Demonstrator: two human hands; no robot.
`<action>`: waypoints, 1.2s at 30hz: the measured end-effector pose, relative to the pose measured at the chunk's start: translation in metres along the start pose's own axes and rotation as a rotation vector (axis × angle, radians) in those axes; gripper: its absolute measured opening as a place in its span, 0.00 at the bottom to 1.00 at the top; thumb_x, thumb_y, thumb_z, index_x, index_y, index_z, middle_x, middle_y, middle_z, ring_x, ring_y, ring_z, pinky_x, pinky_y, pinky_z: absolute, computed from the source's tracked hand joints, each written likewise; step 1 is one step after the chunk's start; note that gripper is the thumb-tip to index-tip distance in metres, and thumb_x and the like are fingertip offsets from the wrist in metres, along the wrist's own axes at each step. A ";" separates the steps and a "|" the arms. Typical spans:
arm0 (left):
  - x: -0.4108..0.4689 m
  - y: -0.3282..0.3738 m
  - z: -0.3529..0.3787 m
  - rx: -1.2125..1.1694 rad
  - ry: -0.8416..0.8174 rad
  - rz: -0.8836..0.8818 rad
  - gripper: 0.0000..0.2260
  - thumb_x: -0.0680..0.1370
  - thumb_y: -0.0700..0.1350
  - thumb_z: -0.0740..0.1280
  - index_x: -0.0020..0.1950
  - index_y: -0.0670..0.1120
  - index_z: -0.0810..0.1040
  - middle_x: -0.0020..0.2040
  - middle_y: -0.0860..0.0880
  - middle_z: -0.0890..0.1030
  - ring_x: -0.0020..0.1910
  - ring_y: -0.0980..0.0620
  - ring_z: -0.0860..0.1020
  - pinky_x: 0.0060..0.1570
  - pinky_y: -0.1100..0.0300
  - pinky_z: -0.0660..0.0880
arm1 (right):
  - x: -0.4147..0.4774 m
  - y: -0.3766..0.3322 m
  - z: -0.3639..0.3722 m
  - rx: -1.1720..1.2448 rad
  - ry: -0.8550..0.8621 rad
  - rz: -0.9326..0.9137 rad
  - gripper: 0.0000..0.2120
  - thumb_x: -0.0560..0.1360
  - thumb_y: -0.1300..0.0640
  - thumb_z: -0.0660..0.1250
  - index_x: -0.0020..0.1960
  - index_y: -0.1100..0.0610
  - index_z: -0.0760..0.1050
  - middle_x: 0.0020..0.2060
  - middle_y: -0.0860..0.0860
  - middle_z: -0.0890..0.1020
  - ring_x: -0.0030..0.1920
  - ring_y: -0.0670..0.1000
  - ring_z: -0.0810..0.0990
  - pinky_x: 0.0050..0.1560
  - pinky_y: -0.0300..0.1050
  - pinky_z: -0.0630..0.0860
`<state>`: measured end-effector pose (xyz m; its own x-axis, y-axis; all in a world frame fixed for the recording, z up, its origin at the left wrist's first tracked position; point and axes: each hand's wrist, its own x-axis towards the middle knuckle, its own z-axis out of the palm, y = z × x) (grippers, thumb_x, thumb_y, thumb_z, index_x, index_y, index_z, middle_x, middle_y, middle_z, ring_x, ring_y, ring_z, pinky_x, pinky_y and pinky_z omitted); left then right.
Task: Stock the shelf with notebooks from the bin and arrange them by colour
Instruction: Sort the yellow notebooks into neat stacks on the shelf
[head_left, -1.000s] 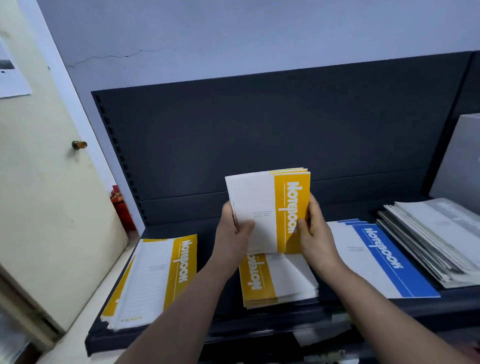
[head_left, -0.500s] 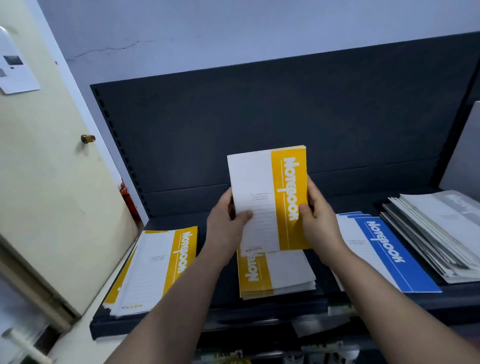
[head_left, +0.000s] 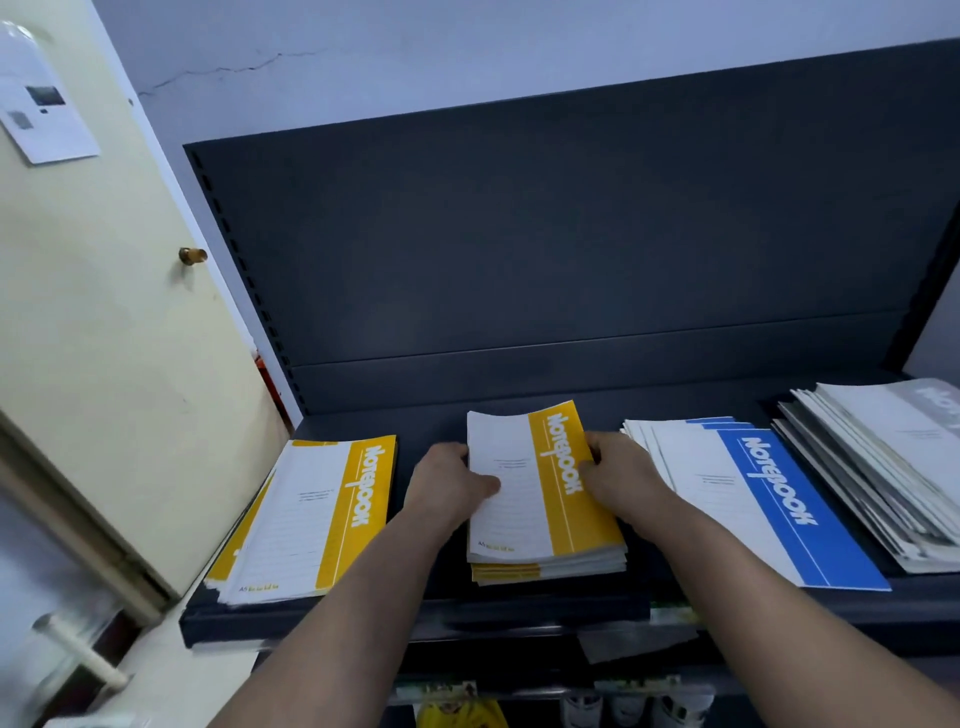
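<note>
A bundle of yellow notebooks lies on top of a yellow pile in the middle of the dark shelf. My left hand grips the bundle's left edge with the thumb on the white cover. My right hand grips its right edge at the yellow stripe. To the left lies another yellow stack. A blue stack sits to the right, and a grey stack at the far right. The bin is not in view.
The shelf's dark back panel rises behind the stacks. A cream door with a brass knob stands at the left. Below the shelf hang small packaged goods.
Both hands have lowered the yellow notebooks from an upright hold in front of the back panel down flat onto the middle yellow pile.
</note>
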<state>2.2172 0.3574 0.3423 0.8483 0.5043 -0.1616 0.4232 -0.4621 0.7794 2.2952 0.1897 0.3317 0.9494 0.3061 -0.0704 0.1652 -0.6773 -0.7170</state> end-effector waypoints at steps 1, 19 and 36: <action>0.001 -0.001 0.001 0.004 -0.006 -0.001 0.11 0.73 0.40 0.72 0.55 0.45 0.80 0.53 0.48 0.83 0.49 0.50 0.81 0.51 0.49 0.81 | 0.000 0.001 0.000 -0.008 0.004 -0.008 0.13 0.77 0.62 0.58 0.58 0.58 0.77 0.53 0.54 0.82 0.52 0.55 0.79 0.54 0.49 0.77; 0.004 -0.015 0.008 -0.112 -0.051 -0.013 0.17 0.73 0.41 0.72 0.61 0.48 0.77 0.54 0.51 0.82 0.51 0.51 0.81 0.53 0.48 0.80 | -0.017 0.015 0.002 0.398 -0.065 0.072 0.16 0.81 0.58 0.58 0.68 0.51 0.70 0.57 0.50 0.79 0.54 0.51 0.78 0.57 0.47 0.74; 0.001 -0.006 0.033 -0.132 -0.009 -0.187 0.08 0.79 0.39 0.58 0.57 0.43 0.71 0.56 0.45 0.79 0.53 0.45 0.79 0.54 0.46 0.79 | -0.019 -0.004 0.007 0.233 -0.112 0.181 0.14 0.80 0.59 0.55 0.65 0.55 0.67 0.61 0.54 0.76 0.57 0.56 0.76 0.58 0.50 0.73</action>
<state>2.2261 0.3373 0.3173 0.7618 0.5656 -0.3159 0.5289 -0.2612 0.8075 2.2750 0.1915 0.3316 0.9203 0.2751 -0.2780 -0.0818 -0.5597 -0.8247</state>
